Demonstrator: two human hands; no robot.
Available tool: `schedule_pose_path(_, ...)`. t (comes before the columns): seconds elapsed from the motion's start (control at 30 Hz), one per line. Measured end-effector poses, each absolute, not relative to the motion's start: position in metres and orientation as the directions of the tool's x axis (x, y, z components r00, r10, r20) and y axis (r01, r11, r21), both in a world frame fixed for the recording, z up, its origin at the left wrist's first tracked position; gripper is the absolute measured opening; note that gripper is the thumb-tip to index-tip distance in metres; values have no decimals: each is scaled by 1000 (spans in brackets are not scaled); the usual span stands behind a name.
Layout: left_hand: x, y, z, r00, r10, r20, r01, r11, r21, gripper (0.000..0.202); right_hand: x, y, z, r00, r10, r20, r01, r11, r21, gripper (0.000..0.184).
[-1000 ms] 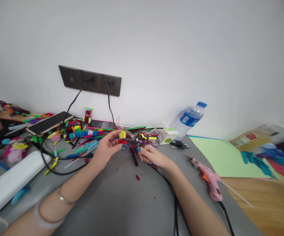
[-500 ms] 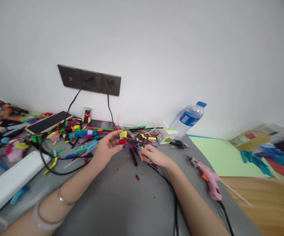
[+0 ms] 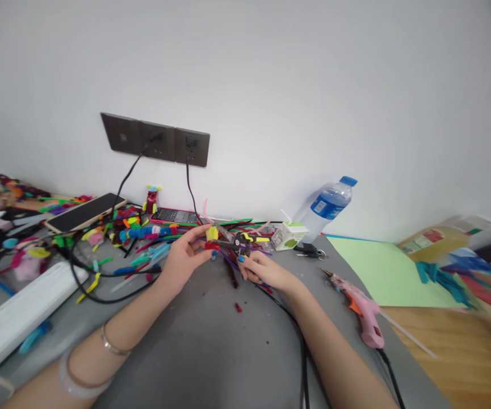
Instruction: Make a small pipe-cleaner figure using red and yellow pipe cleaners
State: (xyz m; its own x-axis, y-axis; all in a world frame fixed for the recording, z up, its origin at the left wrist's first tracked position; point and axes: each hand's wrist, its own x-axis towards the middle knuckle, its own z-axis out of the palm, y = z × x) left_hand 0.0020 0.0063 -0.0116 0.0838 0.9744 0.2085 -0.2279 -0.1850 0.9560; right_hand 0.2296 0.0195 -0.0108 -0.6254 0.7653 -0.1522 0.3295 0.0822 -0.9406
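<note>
Grey matting (image 3: 211, 341) covered the table and carried the clutter, most of it heaped along the far edge under the wall sockets (image 3: 155, 139). A white power strip (image 3: 19, 312) lay at the left edge; green paper (image 3: 381, 267) was spread toward the right edge beside a pink glue gun (image 3: 362, 309), laid on its side with its nozzle off the paper, probably to keep glue away. A water bottle (image 3: 328, 207) leaned against the wall. Pipe cleaners (image 3: 143, 238) were strewn near the far edge, within easy reach.

The left hand (image 3: 183, 258) was curled, fingertips pinched on a small yellow-and-red piece (image 3: 212, 238), held up off the matting near the middle of the far edge, seemingly so the tool could meet it. The right hand (image 3: 262, 270) was closed about the yellow-and-black pliers (image 3: 240, 241), whose tips pointed at that piece. Whether they touched it was too small to tell, and the fingers hid most of the handles.
</note>
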Motion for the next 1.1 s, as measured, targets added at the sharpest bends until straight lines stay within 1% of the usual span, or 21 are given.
schedule_pose_path(0.27,2,6,-11,78,976,201,-251,-176,952,59,230,20,-12,-625,763,-165,328,65,-942,64)
schedule_pose_path(0.5,2,5,-10,77,970,230,-271,-202,941,55,231,19,-10,-636,756,-152,342,100,-934,65)
schedule_pose_path(0.6,2,5,-9,75,967,245,-285,-215,934,57,231,18,-8,-638,754,-155,357,112,-927,64)
schedule_pose_path(0.83,2,6,-9,73,960,271,-314,-236,919,45,230,16,-7,-627,749,-216,395,67,-916,66)
schedule_pose_path(1.0,3,7,-11,83,954,289,-327,-248,912,45,230,16,-5,-640,734,-227,393,58,-918,68)
schedule_pose_path(1.1,3,7,-13,76,959,271,-334,-232,914,45,230,16,-4,-632,739,-235,400,50,-915,71)
